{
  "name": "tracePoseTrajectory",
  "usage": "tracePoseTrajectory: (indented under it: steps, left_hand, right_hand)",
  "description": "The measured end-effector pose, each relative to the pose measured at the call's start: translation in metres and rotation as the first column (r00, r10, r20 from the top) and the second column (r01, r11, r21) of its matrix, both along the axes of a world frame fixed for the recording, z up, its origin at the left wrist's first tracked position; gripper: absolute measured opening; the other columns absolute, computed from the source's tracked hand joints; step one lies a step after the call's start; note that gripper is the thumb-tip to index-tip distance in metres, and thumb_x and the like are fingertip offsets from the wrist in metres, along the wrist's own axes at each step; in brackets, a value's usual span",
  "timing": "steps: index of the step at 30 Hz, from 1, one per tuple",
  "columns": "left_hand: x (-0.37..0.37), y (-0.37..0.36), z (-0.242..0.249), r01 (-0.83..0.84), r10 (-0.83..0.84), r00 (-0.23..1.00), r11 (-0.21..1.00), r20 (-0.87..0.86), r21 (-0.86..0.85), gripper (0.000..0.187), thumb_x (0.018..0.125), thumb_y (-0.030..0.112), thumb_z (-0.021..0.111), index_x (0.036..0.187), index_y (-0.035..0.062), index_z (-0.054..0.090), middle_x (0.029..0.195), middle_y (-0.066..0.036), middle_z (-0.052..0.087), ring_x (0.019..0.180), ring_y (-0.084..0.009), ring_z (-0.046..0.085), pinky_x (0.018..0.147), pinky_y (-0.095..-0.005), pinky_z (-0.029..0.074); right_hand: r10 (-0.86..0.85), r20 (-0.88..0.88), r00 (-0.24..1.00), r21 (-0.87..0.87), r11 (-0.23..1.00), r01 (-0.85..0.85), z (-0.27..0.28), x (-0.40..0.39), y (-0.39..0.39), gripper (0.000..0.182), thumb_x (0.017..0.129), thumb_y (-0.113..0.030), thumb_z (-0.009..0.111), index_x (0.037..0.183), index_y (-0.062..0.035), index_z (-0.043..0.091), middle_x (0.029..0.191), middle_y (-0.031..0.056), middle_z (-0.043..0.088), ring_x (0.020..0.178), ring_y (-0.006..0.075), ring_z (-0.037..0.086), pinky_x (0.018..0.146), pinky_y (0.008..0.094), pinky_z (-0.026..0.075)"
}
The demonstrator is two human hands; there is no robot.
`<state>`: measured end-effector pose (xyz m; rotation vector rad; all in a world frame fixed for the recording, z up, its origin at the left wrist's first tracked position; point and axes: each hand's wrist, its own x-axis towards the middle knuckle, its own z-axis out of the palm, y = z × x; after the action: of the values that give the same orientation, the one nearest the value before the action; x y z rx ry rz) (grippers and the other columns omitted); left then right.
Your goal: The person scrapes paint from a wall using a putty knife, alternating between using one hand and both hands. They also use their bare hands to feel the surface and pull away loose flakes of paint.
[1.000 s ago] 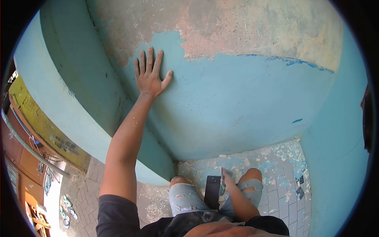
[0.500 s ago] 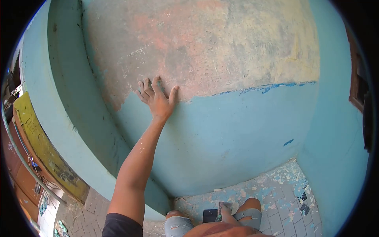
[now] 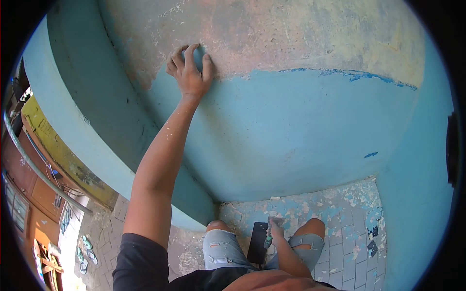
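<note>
My left hand rests on the wall with its fingers apart and bent, around the ragged border where blue paint meets the stripped, pinkish-grey plaster. Nothing shows in its grasp. Down between my knees, my right hand is closed on a scraper with a green handle. The scraper's blade is hard to make out against the floor. Beside that hand is a flat black rectangular object.
Paint flakes litter the paved floor below the wall. A curved blue ledge rises at my left. Beyond it are a yellow panel, a pipe and sandals. Another blue wall closes the right side.
My view has tipped downward, so the wall and left hand sit higher in the picture. The left fingers look more bent. More of the right forearm, scraper and black object shows.
</note>
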<state>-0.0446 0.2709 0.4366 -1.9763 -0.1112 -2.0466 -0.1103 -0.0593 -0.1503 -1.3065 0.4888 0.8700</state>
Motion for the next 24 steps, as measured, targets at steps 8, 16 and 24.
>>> tracePoseTrajectory:
  steps: [8, 16, 24]
  left_hand:
    - [-0.003, -0.001, 0.002, -0.026, 0.024, 0.998, 0.999, -0.059, -0.042, 0.058, 0.091, 0.048, 0.074, 0.136, 0.015, 0.059, 0.137, -0.015, 0.047, 0.133, -0.0352, 0.036, 0.116, -0.0528, 0.021]
    - [-0.045, 0.011, -0.037, -0.063, 0.317, 0.683, 0.923, -0.658, 0.379, 0.067, 0.102, 0.05, 0.059, 0.162, 0.0344, 0.035, 0.172, -0.007, 0.023, 0.16, -0.0294, 0.017, 0.131, -0.0557, 0.01]
    - [-0.061, 0.039, -0.049, -0.308, 0.346, 0.796, 0.938, -0.496, 0.16, 0.129, 0.057, 0.093, 0.067, 0.165, 0.0343, 0.029, 0.175, -0.008, 0.013, 0.16, -0.0417, 0.0, 0.12, -0.076, -0.006]
  right_hand:
    - [-0.003, 0.016, 1.0, -0.036, 0.999, 0.003, 0.003, 0.004, 0.003, 0.033, 0.095, -0.032, 0.077, 0.106, -0.0056, 0.06, 0.071, 0.0055, 0.061, 0.051, 0.0185, 0.059, 0.044, 0.0343, 0.046]
    - [-0.005, -0.016, 1.0, -0.032, 0.999, 0.005, -0.012, 0.012, -0.001, 0.036, 0.097, -0.027, 0.076, 0.114, -0.0047, 0.054, 0.073, 0.0055, 0.06, 0.049, 0.018, 0.058, 0.04, 0.0343, 0.045]
    - [-0.046, -0.005, 0.999, -0.092, 0.995, 0.045, 0.014, 0.012, -0.004, 0.035, 0.097, -0.028, 0.075, 0.113, -0.005, 0.054, 0.066, 0.0054, 0.056, 0.044, 0.0186, 0.055, 0.039, 0.0344, 0.044]
